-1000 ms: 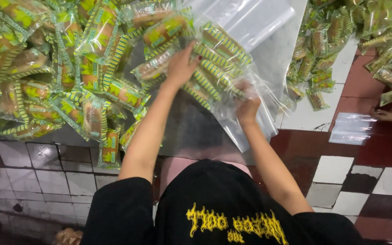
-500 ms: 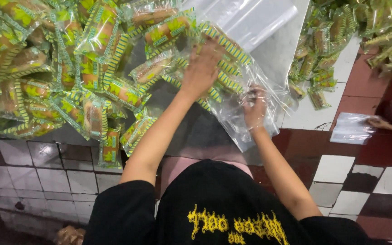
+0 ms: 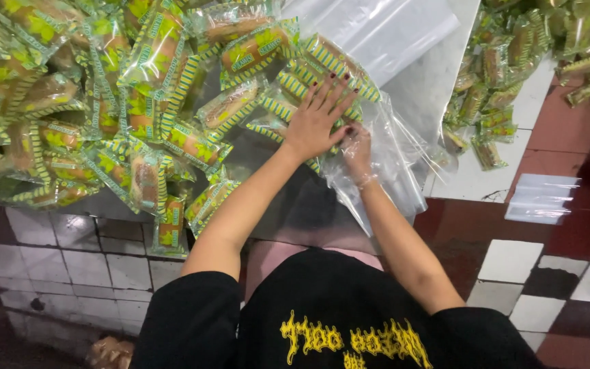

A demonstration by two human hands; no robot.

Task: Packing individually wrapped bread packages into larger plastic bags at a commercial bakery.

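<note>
Here, seen from the head camera, the left hand (image 3: 317,119) lies flat with fingers spread, pressing on wrapped green-and-yellow snack cakes (image 3: 329,65) inside a clear plastic bag (image 3: 384,154) at centre. The right hand (image 3: 358,152) reaches into the bag's near mouth; whether its fingers grip anything cannot be told through the film. A loose heap of snack packets (image 3: 104,102) crowds the left, running up to the bag. A second pile (image 3: 507,68) sits far right. Flat empty bags (image 3: 541,198) lie right on the tiled floor (image 3: 513,260), which opens near and right.
</note>
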